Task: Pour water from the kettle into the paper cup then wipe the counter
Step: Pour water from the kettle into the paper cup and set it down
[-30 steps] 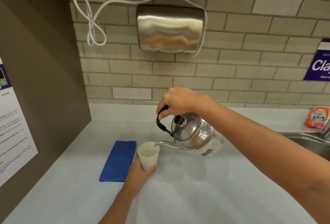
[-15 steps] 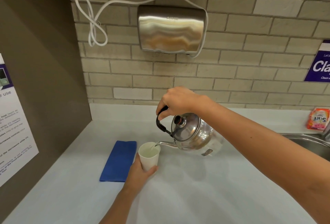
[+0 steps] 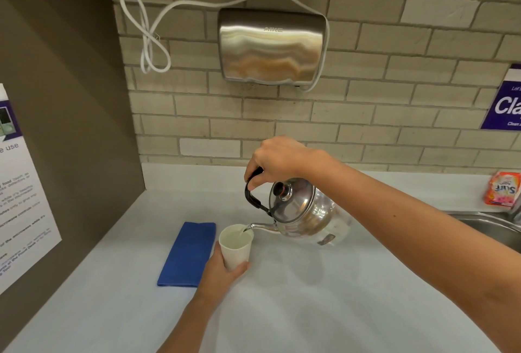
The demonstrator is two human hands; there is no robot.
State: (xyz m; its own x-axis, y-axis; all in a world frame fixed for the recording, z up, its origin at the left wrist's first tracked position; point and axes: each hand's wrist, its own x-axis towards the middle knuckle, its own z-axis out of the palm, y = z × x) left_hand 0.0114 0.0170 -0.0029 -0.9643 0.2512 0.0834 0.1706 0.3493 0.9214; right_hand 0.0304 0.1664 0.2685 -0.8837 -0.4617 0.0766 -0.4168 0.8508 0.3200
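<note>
Two hands worked mid-frame: the right hand [image 3: 277, 160] gripped the tilted kettle [image 3: 298, 211], and the left hand [image 3: 222, 272] wrapped the paper cup [image 3: 235, 248] beside the blue cloth [image 3: 189, 254].

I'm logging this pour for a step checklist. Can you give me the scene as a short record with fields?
left hand: wrapped around the lower part of the paper cup, steadying it on the counter
right hand: grips the black handle of the steel kettle, tilted with the spout over the cup's rim
cup contents: water visible inside
blue cloth: folded flat on the counter, just left of the cup, untouched
stage: pouring under way; wiping not yet begun
</note>
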